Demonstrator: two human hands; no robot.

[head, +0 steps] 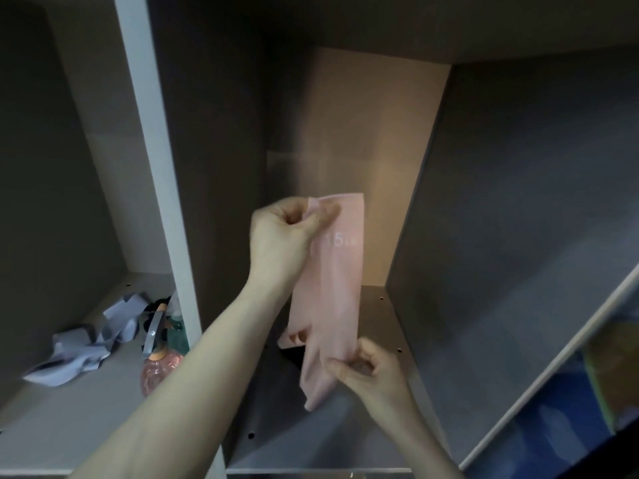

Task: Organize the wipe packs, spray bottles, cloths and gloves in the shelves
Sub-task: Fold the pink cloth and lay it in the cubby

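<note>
Both hands hold a pink glove upright inside the middle shelf compartment: left hand pinches its top edge, right hand pinches its lower edge. Placement is judged unfinished. Left compartment contains crumpled grey cloths and a pink spray bottle, unsorted. Compartment walls stand near both sides; floor room remains ahead.

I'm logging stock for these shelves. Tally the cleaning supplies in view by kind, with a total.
Pink glove, held between left hand and right hand: 1
Pink spray bottle, left compartment: 1
Pale blue cloth, crumpled, left compartment: 1
Total: 3. Other items behind the bottle are too hidden to identify.
</note>
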